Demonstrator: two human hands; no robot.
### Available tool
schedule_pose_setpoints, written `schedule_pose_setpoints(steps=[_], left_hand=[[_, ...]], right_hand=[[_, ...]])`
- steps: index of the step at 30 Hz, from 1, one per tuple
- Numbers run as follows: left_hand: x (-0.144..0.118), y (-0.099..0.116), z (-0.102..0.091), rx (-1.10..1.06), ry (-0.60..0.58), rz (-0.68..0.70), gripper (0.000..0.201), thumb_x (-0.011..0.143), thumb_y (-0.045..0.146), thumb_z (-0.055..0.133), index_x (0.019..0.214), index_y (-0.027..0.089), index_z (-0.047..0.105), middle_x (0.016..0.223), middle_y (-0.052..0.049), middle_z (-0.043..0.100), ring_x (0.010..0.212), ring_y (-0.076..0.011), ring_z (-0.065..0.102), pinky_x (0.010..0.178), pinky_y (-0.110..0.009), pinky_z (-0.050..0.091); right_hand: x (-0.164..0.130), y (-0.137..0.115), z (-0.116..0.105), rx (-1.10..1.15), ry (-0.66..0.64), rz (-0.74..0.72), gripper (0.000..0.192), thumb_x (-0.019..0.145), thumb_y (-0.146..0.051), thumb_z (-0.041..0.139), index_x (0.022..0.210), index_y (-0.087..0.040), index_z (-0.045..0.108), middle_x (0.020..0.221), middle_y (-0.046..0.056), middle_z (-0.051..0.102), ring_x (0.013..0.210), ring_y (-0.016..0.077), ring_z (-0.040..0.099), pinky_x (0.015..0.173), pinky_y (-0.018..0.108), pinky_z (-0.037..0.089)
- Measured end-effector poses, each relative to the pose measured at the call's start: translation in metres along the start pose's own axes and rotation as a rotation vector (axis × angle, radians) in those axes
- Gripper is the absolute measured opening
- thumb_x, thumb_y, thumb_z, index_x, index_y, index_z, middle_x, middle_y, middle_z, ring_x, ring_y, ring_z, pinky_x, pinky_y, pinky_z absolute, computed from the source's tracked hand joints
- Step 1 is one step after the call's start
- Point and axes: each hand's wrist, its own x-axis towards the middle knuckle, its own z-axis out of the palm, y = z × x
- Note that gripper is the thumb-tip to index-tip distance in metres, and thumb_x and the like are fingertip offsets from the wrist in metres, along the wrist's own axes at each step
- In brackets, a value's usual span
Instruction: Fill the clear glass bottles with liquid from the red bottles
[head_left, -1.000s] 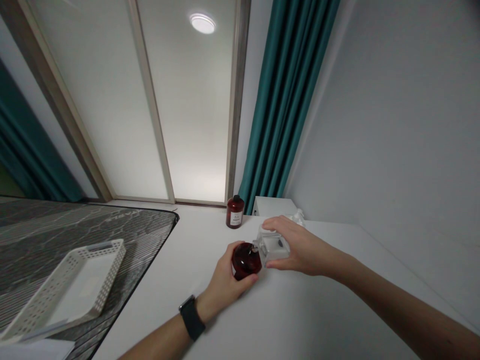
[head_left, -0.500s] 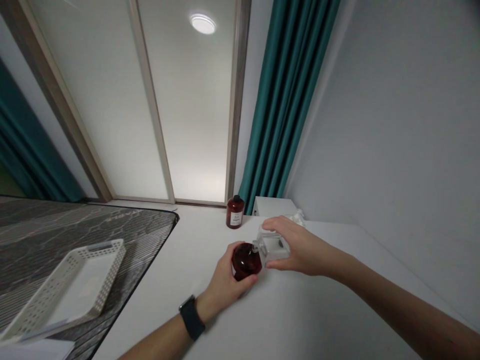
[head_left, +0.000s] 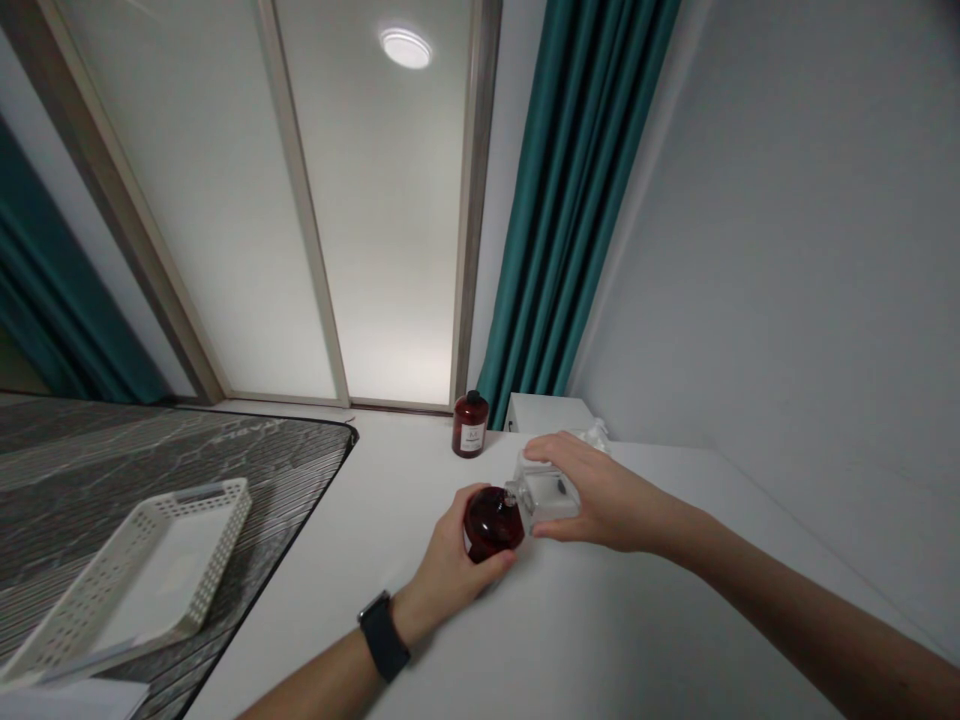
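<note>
Beyond a second brown bottle [head_left: 470, 424] and a perforated white basket [head_left: 142, 575], our left hand [head_left: 450, 565] grips a round dark-red bottle [head_left: 491, 521] while our right hand [head_left: 600, 492] tilts a clear squarish bottle [head_left: 546, 491] against it.

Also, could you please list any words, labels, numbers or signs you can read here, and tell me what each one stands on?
Nothing here can be read.
White label on the standing dark red bottle by the curtain: it carries marks, too small and blurred to read.
Dark red bottle in the left hand: no label shows.
Clear container in the right hand: one dark mark, not legible.
Watch: face hidden.
</note>
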Motion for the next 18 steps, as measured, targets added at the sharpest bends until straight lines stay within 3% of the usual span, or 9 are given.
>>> schedule_pose_setpoints(steps=[18], left_hand=[[0.0012, -0.0009, -0.0006, -0.018, -0.006, 0.012, 0.064, 0.07, 0.029, 0.074, 0.127, 0.018, 0.047, 0.12, -0.01, 0.066, 0.108, -0.0282, 0.064, 0.098, -0.043, 0.05]], right_hand=[[0.0004, -0.0012, -0.0015, -0.028, 0.009, -0.038, 0.06, 0.074, -0.032, 0.083, 0.126, -0.021, 0.055, 0.125, 0.014, 0.064, 0.116, 0.031, 0.058, 0.099, 0.051, 0.05]])
